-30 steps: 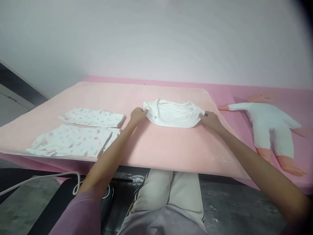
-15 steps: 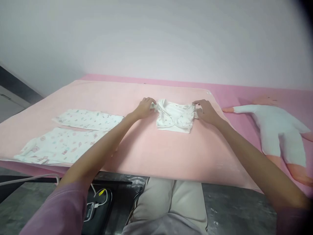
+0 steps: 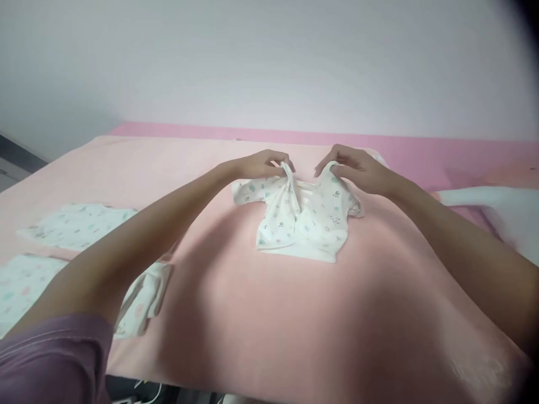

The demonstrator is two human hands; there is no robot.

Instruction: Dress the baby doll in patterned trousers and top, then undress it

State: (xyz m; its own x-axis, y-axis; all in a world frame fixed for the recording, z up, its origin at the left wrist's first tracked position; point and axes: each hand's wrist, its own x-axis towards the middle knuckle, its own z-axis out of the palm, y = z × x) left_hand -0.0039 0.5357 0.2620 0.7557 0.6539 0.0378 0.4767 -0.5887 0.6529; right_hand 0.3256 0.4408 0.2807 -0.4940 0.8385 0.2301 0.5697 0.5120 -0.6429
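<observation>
A small white baby top point(image 3: 303, 230) with a tiny print lies on the pink cloth point(image 3: 261, 314), its short sleeves spread to both sides. My left hand point(image 3: 269, 164) pinches the neckline edge on the left and lifts it a little. On the right, my right hand point(image 3: 353, 167) grips the other side of the neckline between thumb and fingers, also raised. The lower hem rests flat on the cloth.
Printed white garments point(image 3: 76, 224) lie at the left, partly behind my left arm, with a folded piece point(image 3: 143, 300) near them. A doll-like figure in white point(image 3: 509, 216) lies at the right. A pale wall point(image 3: 269, 67) rises behind.
Both hands have moved from the sleeves to the neckline and now hold it up. The top looks larger and its sleeves show more. The view has come closer to the cloth.
</observation>
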